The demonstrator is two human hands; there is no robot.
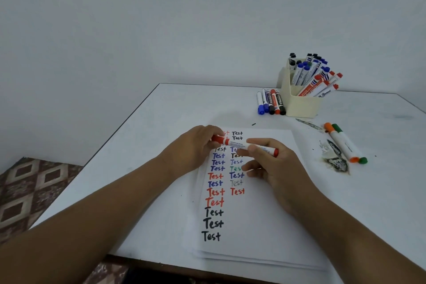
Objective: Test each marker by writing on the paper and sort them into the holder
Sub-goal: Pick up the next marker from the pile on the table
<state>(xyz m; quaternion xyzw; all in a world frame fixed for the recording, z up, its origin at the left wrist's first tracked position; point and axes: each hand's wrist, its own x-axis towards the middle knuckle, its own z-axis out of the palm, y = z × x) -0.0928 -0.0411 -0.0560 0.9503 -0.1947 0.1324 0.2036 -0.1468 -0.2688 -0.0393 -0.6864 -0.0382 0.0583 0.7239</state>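
Below my wrists the paper [249, 214] lies on the table [143, 168], two columns of "Test" on it. Above its top end I hold the red marker [244, 145] level — my left hand [196, 147] pinches the capped end, my right hand [269, 163] curls round the barrel. Farther off stands the holder [302, 104], full of markers, five loose markers [270, 101] just beside it.

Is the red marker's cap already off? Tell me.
No, the red marker is capped, with the left hand gripping the cap end and the right hand the barrel.
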